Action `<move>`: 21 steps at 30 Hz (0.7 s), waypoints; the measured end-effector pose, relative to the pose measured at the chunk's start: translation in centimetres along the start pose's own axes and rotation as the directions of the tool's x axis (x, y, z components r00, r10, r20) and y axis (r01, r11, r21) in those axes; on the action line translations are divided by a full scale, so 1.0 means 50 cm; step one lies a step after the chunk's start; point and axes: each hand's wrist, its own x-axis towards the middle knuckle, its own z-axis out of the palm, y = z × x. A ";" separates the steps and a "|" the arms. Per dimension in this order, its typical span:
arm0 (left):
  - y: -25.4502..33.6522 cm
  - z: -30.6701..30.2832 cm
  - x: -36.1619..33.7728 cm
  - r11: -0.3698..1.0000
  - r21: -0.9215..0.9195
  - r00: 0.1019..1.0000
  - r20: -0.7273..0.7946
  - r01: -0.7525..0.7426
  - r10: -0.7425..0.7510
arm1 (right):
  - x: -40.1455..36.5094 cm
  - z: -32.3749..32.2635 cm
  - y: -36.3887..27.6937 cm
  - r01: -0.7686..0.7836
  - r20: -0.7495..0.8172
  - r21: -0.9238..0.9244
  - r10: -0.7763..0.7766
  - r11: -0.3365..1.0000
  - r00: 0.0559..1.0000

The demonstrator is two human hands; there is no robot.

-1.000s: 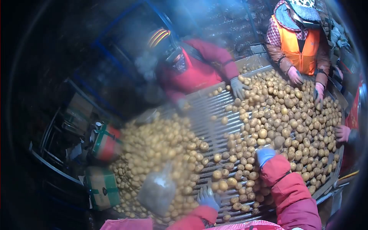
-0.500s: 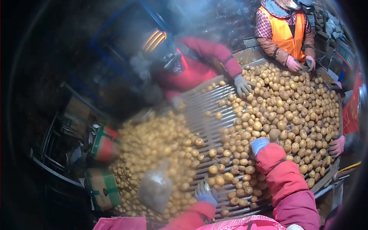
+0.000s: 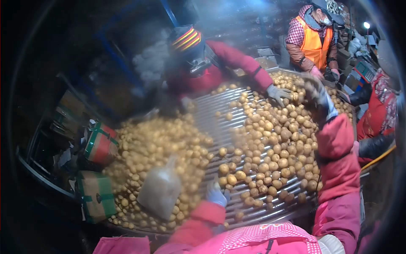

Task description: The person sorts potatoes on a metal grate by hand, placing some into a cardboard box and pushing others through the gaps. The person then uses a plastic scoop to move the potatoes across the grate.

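The potatoes (image 3: 270, 144) lie all over the roller table (image 3: 220, 110) in the middle of the frame. The left hand (image 3: 216, 194), in a blue glove, rests open on the rollers at the bottom, just beside some potatoes. The right hand (image 3: 320, 94) is up at the upper right, over the potatoes. It is blurry, so one cannot tell if it grips anything. A clear bag (image 3: 160, 190) lies on the potato heap (image 3: 156, 139) at lower left. A co-worker in red (image 3: 220, 67) touches potatoes across the table.
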 end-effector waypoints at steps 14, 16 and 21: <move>-0.526 -0.889 0.040 0.338 -0.870 0.836 -0.461 -0.359 -0.297 | -0.243 -0.211 -0.291 -0.424 0.400 -0.245 0.489 0.872 0.775; -0.586 -0.875 -0.141 0.462 -0.852 0.809 -0.442 -0.245 -0.387 | -0.391 -0.297 -0.128 0.225 0.673 -0.629 0.377 0.744 0.636; -0.583 -0.781 -0.251 0.008 -1.000 0.526 -0.013 -0.013 -0.850 | -0.644 -0.368 0.012 -0.272 0.415 -0.740 0.735 0.616 0.537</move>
